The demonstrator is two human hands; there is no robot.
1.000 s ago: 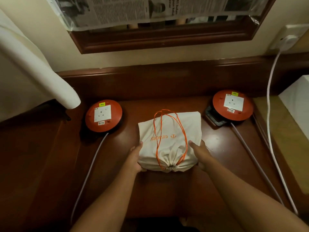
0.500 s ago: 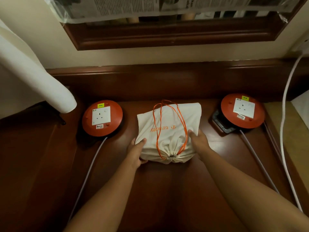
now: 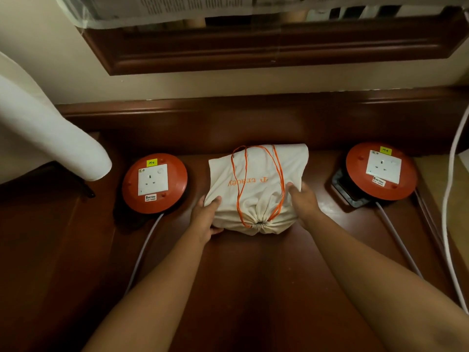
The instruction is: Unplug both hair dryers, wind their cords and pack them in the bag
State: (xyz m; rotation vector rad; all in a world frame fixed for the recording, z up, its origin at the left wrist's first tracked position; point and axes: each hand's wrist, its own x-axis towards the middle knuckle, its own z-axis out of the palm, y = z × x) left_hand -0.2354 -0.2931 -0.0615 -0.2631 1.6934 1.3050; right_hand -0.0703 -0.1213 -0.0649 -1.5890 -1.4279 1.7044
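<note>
Both hands, left hand [image 3: 206, 219] and right hand [image 3: 303, 203], clasp the bag [image 3: 256, 184] between them; grip curled.

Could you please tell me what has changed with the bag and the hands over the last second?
The bag has been pushed farther back on the table, toward the wall, between the two reels. The left hand and right hand keep their grip on its sides. Its drawstring remains pulled closed.

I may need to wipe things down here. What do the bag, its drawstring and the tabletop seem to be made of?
Bag: matte off-white woven cloth, likely cotton; it creases and gathers. Drawstring: thin orange cord, probably synthetic. Tabletop: dark reddish wood or veneer, glossy from its reflections.
</note>
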